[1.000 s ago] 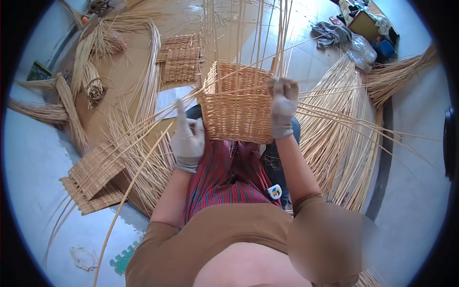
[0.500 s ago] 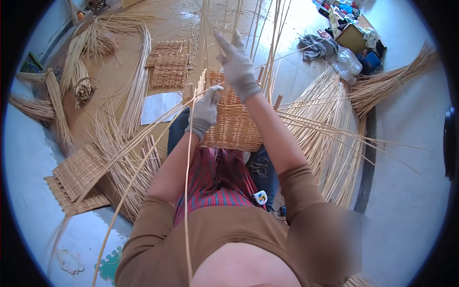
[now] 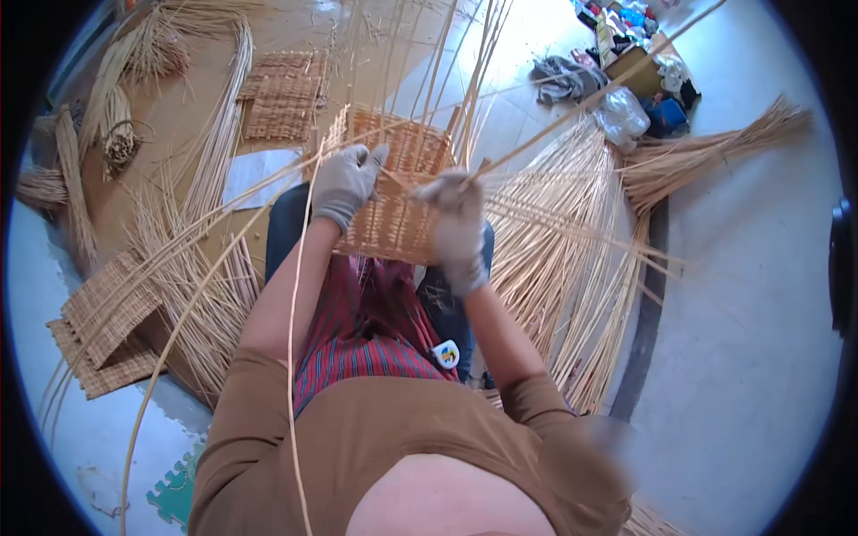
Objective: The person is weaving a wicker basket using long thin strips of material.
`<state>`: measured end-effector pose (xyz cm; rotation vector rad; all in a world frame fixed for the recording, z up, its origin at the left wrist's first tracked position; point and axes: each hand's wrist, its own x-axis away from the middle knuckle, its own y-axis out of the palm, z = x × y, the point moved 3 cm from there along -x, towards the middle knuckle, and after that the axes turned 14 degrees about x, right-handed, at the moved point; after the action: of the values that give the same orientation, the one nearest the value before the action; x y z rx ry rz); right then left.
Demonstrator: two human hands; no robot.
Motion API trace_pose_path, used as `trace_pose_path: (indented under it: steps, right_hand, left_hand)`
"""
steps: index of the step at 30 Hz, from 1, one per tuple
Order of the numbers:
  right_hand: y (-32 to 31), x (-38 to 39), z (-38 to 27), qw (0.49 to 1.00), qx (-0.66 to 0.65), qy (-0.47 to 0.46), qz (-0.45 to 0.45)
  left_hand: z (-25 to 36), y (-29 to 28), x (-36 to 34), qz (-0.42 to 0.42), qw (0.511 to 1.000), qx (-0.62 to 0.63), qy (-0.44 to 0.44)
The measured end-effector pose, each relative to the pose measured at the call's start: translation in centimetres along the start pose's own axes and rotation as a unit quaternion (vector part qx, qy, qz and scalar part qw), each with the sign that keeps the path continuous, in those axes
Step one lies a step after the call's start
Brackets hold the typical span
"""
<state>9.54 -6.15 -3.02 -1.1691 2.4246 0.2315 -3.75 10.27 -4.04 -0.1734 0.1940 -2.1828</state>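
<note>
A partly woven wicker panel (image 3: 386,228) rests on my lap, with tall upright canes (image 3: 483,76) rising from its far side. My left hand (image 3: 343,185), in a pale glove, is at the panel's left part, its fingers pinched on a cane strand. Gloved too, my right hand (image 3: 458,228) is blurred at the panel's right side. It is closed around a long cane strand (image 3: 572,111) that slants up to the far right. Between the hands a short stretch of strand crosses the weave. Other long canes (image 3: 179,314) trail from the panel's left edge toward me.
Finished woven panels (image 3: 112,308) lie at the left, and more panels (image 3: 284,94) lie farther off. Loose cane bundles (image 3: 554,241) spread at the right, others (image 3: 214,134) at the left. A heap of cloth and bags (image 3: 621,116) sits at the far right.
My right hand has come down and nearer from above the panel, now with a strand slanting out to the right. My left hand stays by the panel's left part. The view has shifted slightly.
</note>
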Motion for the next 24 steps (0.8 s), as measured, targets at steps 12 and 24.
trace_pose_path:
  steps: [12, 24]
  right_hand:
    - [-4.5, -6.6, -0.1, 0.966, 0.231, 0.064, 0.096]
    - [-7.2, 3.6, -0.5, 0.881, 0.378, 0.274, 0.069]
  left_hand:
    - [0.1, 7.4, -1.1, -0.097, 0.995, 0.009, 0.026]
    - [-0.5, 8.6, -0.9, -0.078, 0.996, -0.001, 0.043]
